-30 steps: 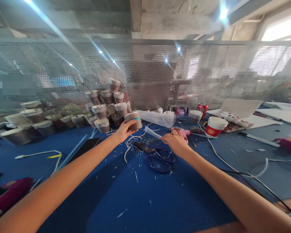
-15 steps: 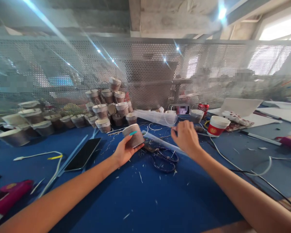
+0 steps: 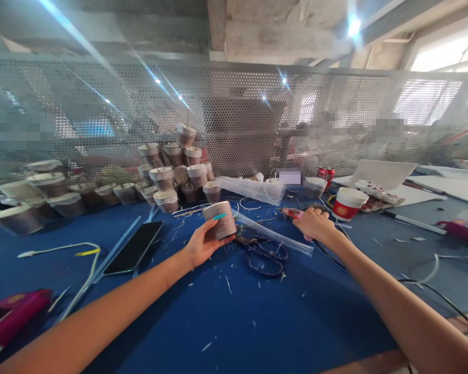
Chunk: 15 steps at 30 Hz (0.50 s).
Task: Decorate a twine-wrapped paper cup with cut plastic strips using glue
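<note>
Cup [image 3: 223, 224] sits in the gripping left hand [image 3: 202, 243], left of the scissors [image 3: 265, 254], while beyond their right side the right hand [image 3: 315, 224] clasps a pink glue gun [image 3: 291, 212], its nozzle pointing left, cupward.

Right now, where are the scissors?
Head view: the scissors lie just right of centre, by the cup in the left hand, nearer the camera than the clear strips.
</note>
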Each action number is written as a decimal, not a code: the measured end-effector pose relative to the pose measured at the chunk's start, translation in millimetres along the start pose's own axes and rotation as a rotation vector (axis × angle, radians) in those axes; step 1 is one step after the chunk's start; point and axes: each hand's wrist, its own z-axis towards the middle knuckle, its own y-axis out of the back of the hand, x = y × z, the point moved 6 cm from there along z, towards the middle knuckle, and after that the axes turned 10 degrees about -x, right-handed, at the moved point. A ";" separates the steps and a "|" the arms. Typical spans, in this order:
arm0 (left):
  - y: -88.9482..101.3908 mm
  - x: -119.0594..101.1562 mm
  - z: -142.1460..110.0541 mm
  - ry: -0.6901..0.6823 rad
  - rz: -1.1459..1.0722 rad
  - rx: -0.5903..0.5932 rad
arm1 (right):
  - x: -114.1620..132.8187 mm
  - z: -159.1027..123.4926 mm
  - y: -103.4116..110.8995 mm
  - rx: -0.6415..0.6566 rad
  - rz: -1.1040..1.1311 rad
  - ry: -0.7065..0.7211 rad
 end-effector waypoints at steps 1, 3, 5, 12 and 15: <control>-0.4 -0.2 -0.1 0.000 0.001 0.006 | 0.1 -2.0 2.9 -0.042 -0.015 -0.029; -1.0 -0.6 -0.9 -0.007 0.005 0.006 | 6.7 -9.0 15.6 -0.208 -0.039 -0.030; -1.4 -1.6 -2.0 -0.029 0.009 -0.005 | 22.9 -22.2 31.7 -0.384 -0.025 0.067; -0.8 -3.8 -1.6 -0.086 0.018 -0.027 | 90.2 -92.4 31.9 0.028 0.295 0.838; 0.2 -4.8 -0.9 -0.112 0.016 -0.041 | 89.8 -100.1 25.6 0.097 0.280 0.857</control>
